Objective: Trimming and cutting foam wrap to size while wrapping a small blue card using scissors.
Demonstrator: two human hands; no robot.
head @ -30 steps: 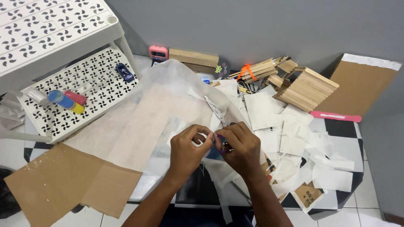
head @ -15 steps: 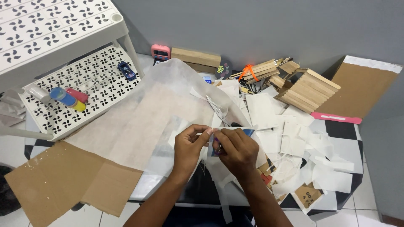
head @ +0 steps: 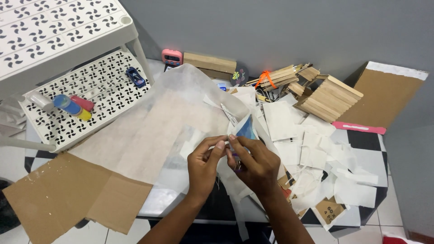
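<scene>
Grey wall stands behind a low table [head: 366, 149] that is covered with many white paper scraps [head: 316, 149], and a large translucent sheet [head: 149, 131] lies over brown cardboard [head: 63, 194]. Near the middle, the left hand [head: 203, 167] and the right hand [head: 255, 165] meet close together. Both pinch with thumb and fingertips a small blue and white folded paper piece [head: 246, 129], which is held just above the sheet, in front of the person. Wooden sticks [head: 325, 97] are piled near the wall. On the white perforated shelf [head: 113, 88] at the left lie a small blue toy car [head: 135, 76] and some paint tubes [head: 72, 106].
</scene>
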